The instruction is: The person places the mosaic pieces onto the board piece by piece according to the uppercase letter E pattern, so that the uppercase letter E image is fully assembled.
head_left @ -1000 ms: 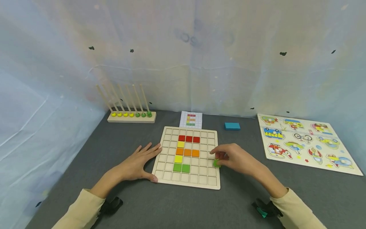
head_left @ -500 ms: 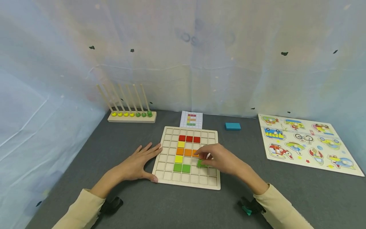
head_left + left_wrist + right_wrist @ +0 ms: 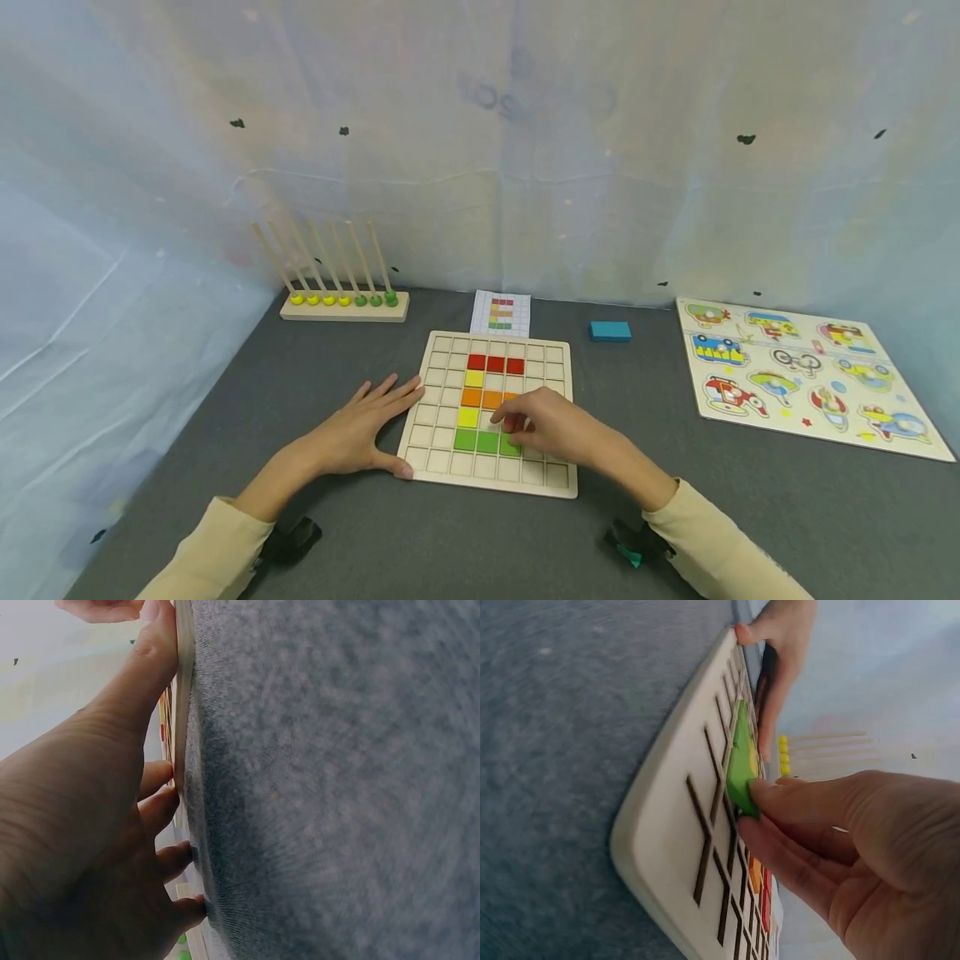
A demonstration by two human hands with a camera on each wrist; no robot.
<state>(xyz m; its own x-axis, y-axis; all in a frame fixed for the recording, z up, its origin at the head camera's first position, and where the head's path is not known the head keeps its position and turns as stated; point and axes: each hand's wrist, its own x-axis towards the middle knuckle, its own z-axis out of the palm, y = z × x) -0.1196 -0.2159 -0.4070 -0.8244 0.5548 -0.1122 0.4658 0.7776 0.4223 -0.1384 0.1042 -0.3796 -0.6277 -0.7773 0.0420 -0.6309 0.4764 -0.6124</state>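
A square wooden grid board (image 3: 442,461) lies in front of me. Set in its cells are red tiles (image 3: 496,364), yellow tiles (image 3: 468,417), orange tiles (image 3: 492,400) and a row of green tiles (image 3: 476,441). My left hand (image 3: 360,429) rests with spread fingers along the board's left edge, thumb at the near corner. Over the board, my right hand (image 3: 558,429) pinches a green tile (image 3: 509,447) at the right end of the green row. The right wrist view has thumb and fingertips at the edge of this green tile (image 3: 742,784), down at the grid.
Behind the board lies a pattern card (image 3: 501,315) with coloured squares. A blue block (image 3: 610,332) sits right of it. At the back left stands a peg rack (image 3: 344,312) with yellow and green beads. A vehicle puzzle board (image 3: 810,375) lies to the right.
My right hand has moved left from the board's right edge with the green tile, which is now in line with the two other green tiles. My left hand has stayed put.
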